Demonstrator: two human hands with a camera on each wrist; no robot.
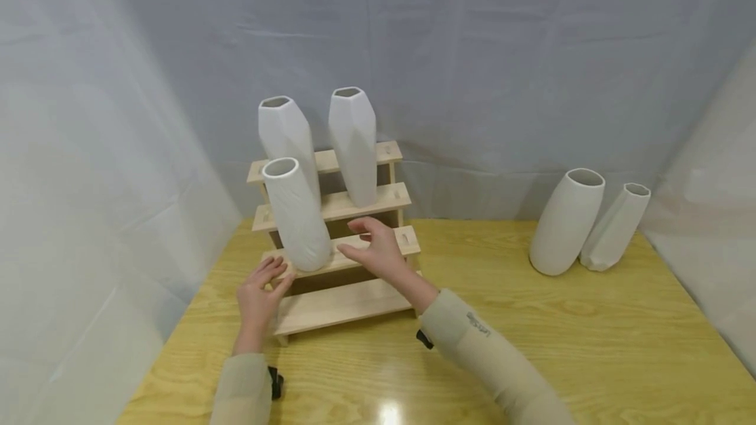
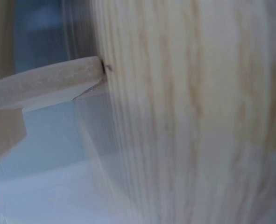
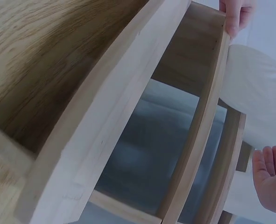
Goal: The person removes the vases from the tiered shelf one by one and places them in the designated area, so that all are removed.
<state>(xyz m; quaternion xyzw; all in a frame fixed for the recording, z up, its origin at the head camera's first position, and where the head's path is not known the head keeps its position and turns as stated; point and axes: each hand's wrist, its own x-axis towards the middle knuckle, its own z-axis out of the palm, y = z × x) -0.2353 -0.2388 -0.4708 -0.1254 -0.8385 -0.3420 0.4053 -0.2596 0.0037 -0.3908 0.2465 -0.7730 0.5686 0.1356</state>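
Note:
A white vase [image 1: 295, 218] with a wavy relief surface stands on the second step from the bottom of a wooden tiered stand [image 1: 348, 300]. My left hand [image 1: 260, 290] is at the left end of that step, its fingertips right at the board's edge. To the right of the vase my right hand [image 1: 378, 251] is held with thumb and fingers apart, nothing between them. In the right wrist view, the right hand [image 3: 271, 182] shows relaxed fingers beside the pale vase [image 3: 254, 93], and the left hand [image 3: 238, 16] is at the shelf corner. Close-up wood [image 2: 175, 102] fills much of the left wrist view.
Two faceted white vases, one on the left [image 1: 286, 126] and one on the right [image 1: 354, 143], stand on the stand's higher part. A rounded vase [image 1: 564, 228] and a slimmer angular vase [image 1: 617, 225] stand on the wooden table [image 1: 484, 359] at right. Pale sheeting hangs behind.

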